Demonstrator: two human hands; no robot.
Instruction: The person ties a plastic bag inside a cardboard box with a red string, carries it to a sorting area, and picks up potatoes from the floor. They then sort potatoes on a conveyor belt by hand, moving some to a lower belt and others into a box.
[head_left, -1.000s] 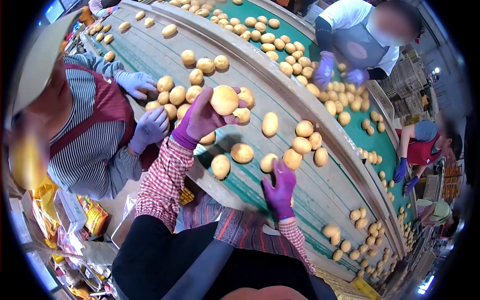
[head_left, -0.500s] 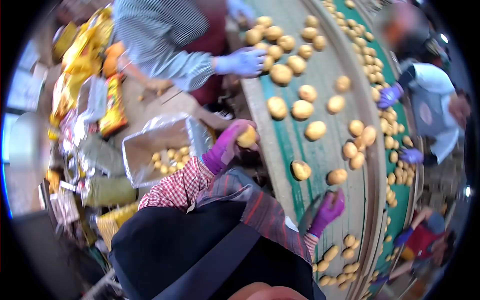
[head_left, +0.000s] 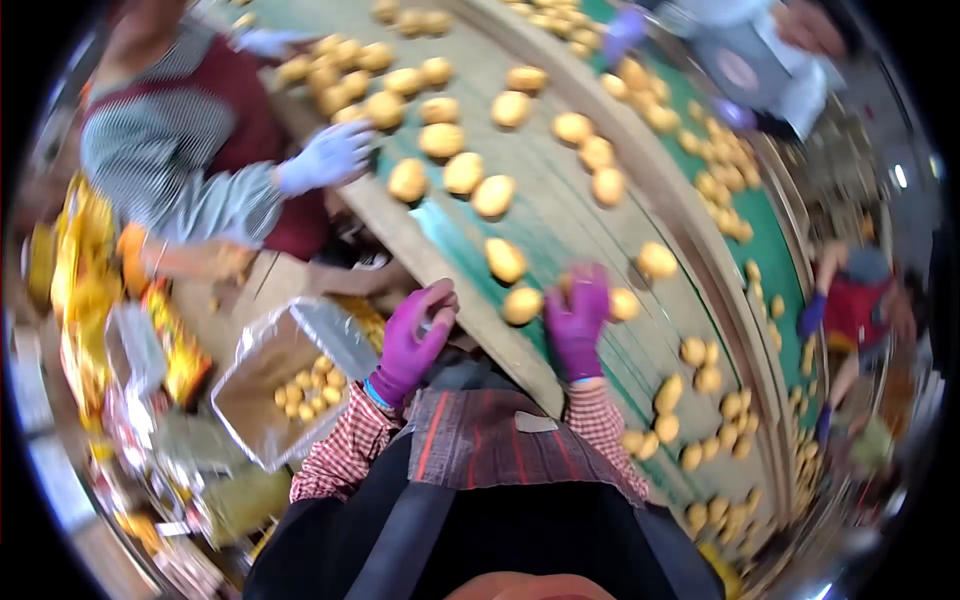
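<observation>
co-worker's gloved hand [head_left: 325, 157] rests beside potatoes [head_left: 440, 140].

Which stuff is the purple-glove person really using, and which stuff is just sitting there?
In use:
- left hand, empty, beside the belt's edge
- right hand, reaching onto the belt
- potatoes near the right hand
- lined box holding potatoes, below the left hand

Just there:
- yellow bags on the floor side
- co-worker's gloved hand further up the belt

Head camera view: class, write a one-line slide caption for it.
Purple-gloved left hand empty above a lined box of yellow potatoes; purple-gloved right hand reaches over potatoes on the green conveyor belt.
</observation>
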